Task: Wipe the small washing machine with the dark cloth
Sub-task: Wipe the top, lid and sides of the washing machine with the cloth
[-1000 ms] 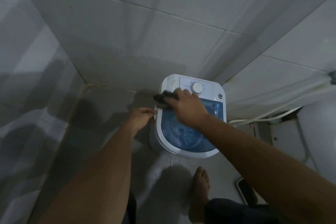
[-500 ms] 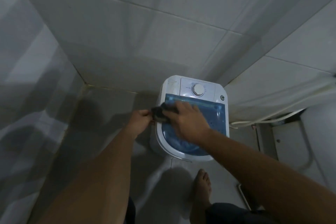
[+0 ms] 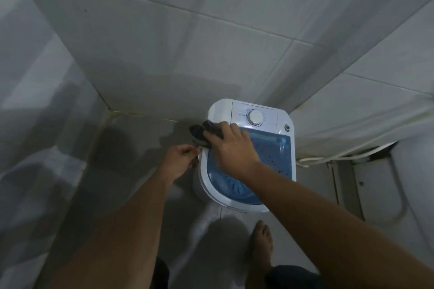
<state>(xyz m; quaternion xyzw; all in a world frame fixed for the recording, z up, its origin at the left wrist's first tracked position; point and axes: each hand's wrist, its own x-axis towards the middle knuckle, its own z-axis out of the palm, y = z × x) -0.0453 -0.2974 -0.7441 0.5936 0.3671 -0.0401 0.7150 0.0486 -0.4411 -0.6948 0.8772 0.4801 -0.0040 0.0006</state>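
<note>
Washing machine, small, white and round-cornered, stands on the floor in the corner of a tiled room, at about one o'clock from the person's bare foot. Its lid is translucent blue plastic; through it a perforated drum wall and a ribbed blue base show, and what else lies inside, if anything, is too dim to tell. Pale glossy wall tiles close in at twelve and three o'clock, tight against the machine's back and right side. Grey floor lies open at nine o'clock and toward the person. A white hose runs along the wall base at three o'clock. On the rear panel sits a round white dial.

The right hand lies across the lid's far left corner, fingers pressing the dark cloth, a crumpled soft wad, onto the rim at eleven o'clock. The left hand curls against the machine's left edge, apparently gripping the rim.
</note>
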